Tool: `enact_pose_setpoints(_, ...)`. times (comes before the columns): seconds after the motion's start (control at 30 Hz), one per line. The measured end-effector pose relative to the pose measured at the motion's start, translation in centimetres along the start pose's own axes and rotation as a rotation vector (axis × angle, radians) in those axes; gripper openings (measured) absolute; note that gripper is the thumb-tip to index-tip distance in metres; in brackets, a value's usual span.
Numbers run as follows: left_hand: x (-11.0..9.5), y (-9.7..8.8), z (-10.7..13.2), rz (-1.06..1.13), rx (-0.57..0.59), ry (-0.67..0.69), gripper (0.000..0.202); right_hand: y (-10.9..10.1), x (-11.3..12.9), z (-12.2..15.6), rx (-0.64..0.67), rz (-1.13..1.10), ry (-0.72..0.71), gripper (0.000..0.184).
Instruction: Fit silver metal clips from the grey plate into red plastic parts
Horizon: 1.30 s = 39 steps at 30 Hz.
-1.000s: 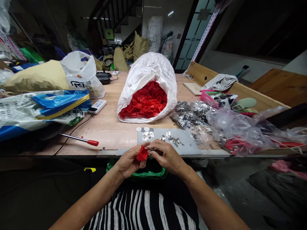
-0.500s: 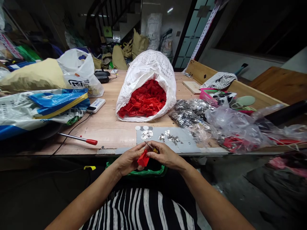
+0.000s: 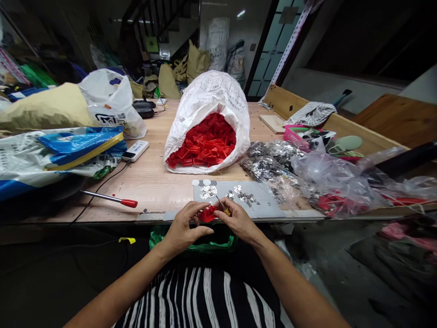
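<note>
My left hand [image 3: 182, 228] and my right hand [image 3: 237, 221] meet at the table's near edge, both pinching a small red plastic part [image 3: 206, 214]. The right hand also grips a thin metal tool with a yellow handle [image 3: 223, 207], its tip pointing up and away. Just beyond my hands lies a grey sheet [image 3: 259, 202] scattered with small silver metal pieces [image 3: 241, 196]. Farther back, a white sack [image 3: 211, 98] lies on its side, open toward me and full of red plastic parts [image 3: 205, 143].
A red-handled screwdriver [image 3: 111, 198] and a white remote [image 3: 135, 151] lie left on the wooden table [image 3: 153, 182]. Blue and white bags [image 3: 64, 148] fill the left. Clear bags of metal and red parts [image 3: 307, 182] crowd the right. A green bin [image 3: 205, 246] sits under the edge.
My hands rose a little toward the table edge. The red part turned from upright to lying flatter between my fingers, and the tool's tip swung up.
</note>
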<state>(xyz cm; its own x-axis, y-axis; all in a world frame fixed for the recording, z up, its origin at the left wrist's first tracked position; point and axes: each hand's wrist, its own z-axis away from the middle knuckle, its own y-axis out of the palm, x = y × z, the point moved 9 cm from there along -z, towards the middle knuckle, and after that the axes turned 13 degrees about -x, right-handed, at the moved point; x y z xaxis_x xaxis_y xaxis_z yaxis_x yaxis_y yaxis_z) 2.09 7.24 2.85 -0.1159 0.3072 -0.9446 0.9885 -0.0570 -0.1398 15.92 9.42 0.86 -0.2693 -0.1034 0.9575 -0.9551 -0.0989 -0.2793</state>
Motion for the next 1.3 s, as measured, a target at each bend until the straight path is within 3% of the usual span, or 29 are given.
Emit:
enact_pose_setpoints(0.1,-1.8,-0.2,0.6,-0.175,-0.106,0.247,0.036,0.5,0.0,0.2,-0.023,-0.009,0.000,0.019)
enact_pose_setpoints(0.17,-1.9,0.0,0.9,-0.222,-0.130,0.288,0.032,0.9,-0.3,0.4,-0.026,-0.001,0.002,0.020)
enact_pose_setpoints(0.37,-1.1,1.3,1.2,-0.177,-0.059,0.184,0.030,1.0,-1.9,1.1,-0.053,-0.012,0.019,0.023)
enact_pose_setpoints(0.53,-1.2,0.9,1.2,-0.162,-0.100,0.159,0.026,1.4,-3.0,1.9,0.069,-0.225,0.198,0.031)
enact_pose_setpoints(0.67,-1.2,0.1,1.2,-0.184,-0.149,0.171,0.026,1.5,-2.6,2.0,0.108,-0.312,0.255,0.035)
enact_pose_setpoints(0.93,-1.0,0.0,1.4,-0.160,-0.125,0.148,0.026,1.6,-2.4,2.1,0.079,-0.215,0.236,0.036)
enact_pose_setpoints(1.3,-0.2,-0.2,2.5,-0.023,-0.079,0.038,0.026,3.2,-2.4,4.7,0.188,-0.486,0.435,0.041)
